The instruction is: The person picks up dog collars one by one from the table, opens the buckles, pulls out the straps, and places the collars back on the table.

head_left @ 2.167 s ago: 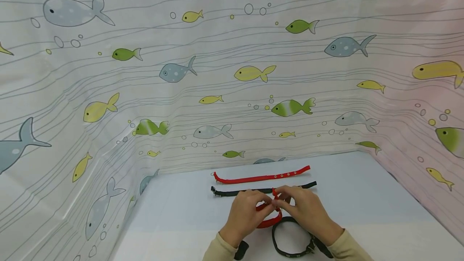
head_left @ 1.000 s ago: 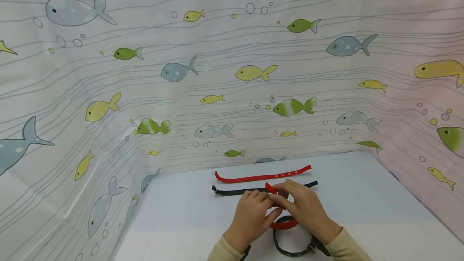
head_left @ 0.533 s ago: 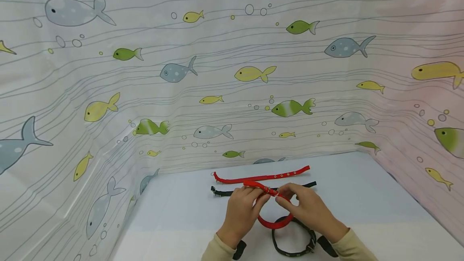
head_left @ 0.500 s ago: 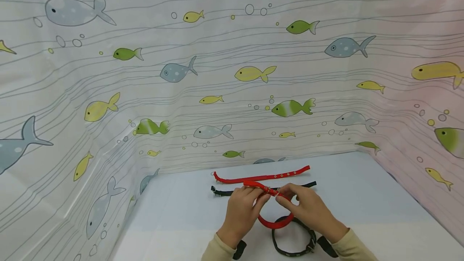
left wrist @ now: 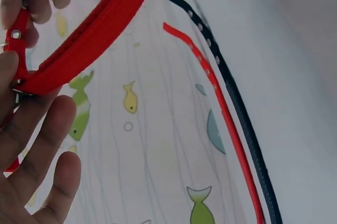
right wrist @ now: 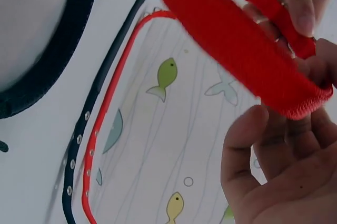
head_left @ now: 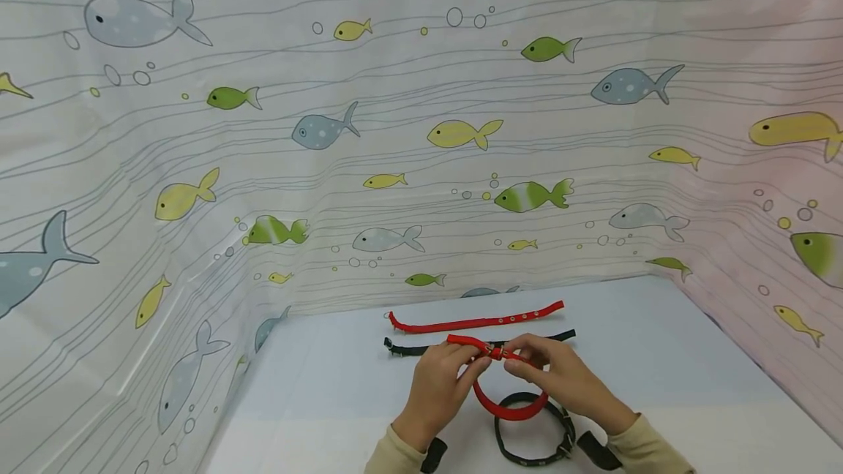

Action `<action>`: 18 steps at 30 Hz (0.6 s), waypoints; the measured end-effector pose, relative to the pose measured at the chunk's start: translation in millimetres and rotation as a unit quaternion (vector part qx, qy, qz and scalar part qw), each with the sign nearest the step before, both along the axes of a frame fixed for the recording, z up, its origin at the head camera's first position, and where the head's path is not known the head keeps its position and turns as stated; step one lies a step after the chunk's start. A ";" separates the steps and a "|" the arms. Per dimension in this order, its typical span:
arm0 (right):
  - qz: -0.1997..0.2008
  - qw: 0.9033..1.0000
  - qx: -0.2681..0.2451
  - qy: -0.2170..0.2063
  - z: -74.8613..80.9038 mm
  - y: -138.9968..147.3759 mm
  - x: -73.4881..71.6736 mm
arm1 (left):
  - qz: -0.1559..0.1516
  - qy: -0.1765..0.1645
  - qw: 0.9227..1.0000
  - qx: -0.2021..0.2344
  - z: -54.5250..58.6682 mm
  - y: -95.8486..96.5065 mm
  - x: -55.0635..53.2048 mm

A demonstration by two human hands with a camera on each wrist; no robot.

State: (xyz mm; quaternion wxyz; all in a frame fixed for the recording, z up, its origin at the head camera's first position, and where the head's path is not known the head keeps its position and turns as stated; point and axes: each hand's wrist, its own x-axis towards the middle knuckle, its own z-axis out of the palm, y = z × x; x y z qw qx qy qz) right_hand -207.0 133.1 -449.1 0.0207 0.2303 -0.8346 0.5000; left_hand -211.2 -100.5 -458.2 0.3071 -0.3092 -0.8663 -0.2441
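Note:
Both hands hold a red collar [head_left: 510, 412] up off the table, closed into a loop by its metal buckle. My left hand [head_left: 436, 388] pinches it on the left side of the buckle, and the strap's free end juts out leftward over the fingers. My right hand [head_left: 568, 380] pinches the strap just right of the buckle. The loop hangs below the fingertips, in front of a black collar [head_left: 502, 439] lying buckled in a ring on the table. In the left wrist view, metal eyelets show on the red collar [left wrist: 100, 37] between the hands.
Farther back on the white table [head_left: 316, 386] lie a straightened red collar [head_left: 448, 326] and, nearer, a straightened black collar [head_left: 410, 350], partly hidden by the hands. A fish-patterned curtain [head_left: 408, 203] encloses the back and sides.
The red collar's free end, upright between the hands a second ago, now points left and the buckle shows. Since half a second ago the loop has swung slightly right and down.

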 end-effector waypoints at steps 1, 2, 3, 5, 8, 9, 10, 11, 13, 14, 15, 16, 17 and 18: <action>0.006 1.000 0.002 -0.002 0.0 0.5 -0.3 | 0.000 -0.002 1.000 0.000 -0.2 -0.3 0.0; 0.008 1.000 0.007 -0.003 -0.3 0.6 -0.7 | 0.001 -0.001 1.000 -0.001 -0.6 -0.4 0.0; 0.009 1.000 0.012 0.000 -0.4 0.3 -1.3 | 0.003 0.001 1.000 -0.003 -0.7 -0.4 0.0; 0.002 1.000 0.023 0.012 -0.6 -1.1 -2.4 | 0.001 0.006 1.000 -0.007 -0.8 0.1 0.1; -0.020 0.998 0.036 0.037 -1.2 -3.6 -4.1 | -0.005 0.012 1.000 -0.012 0.1 1.0 0.5; -0.023 0.998 0.036 0.045 -1.3 -4.0 -4.4 | -0.007 0.014 1.000 -0.012 0.3 1.0 0.5; -0.023 0.998 0.035 0.048 -1.4 -4.1 -4.4 | -0.009 0.014 1.000 -0.012 0.2 0.7 0.6; -0.021 0.998 0.033 0.047 -1.6 -3.7 -4.4 | -0.009 0.011 1.000 -0.012 0.2 0.2 0.8; -0.007 0.999 0.024 0.043 -2.6 -1.9 -4.0 | -0.008 0.008 1.000 -0.008 -0.4 -1.3 0.6; 0.002 0.999 0.019 0.037 -3.1 -0.6 -4.0 | -0.008 0.005 1.000 -0.008 -0.9 -2.1 0.4; 0.013 0.999 0.015 0.034 -3.8 0.7 -3.9 | -0.007 0.004 1.000 -0.007 -1.3 -2.9 0.3; 0.022 0.999 0.011 0.030 -4.6 1.9 -4.0 | -0.007 0.003 1.000 -0.007 -1.3 -3.4 0.3; 0.030 0.999 0.008 0.025 -5.2 2.8 -4.1 | -0.006 0.002 1.000 -0.008 -1.6 -3.8 0.1; 0.036 0.999 0.007 0.024 -5.8 3.4 -4.2 | -0.007 0.003 1.000 -0.009 -2.0 -4.0 -0.3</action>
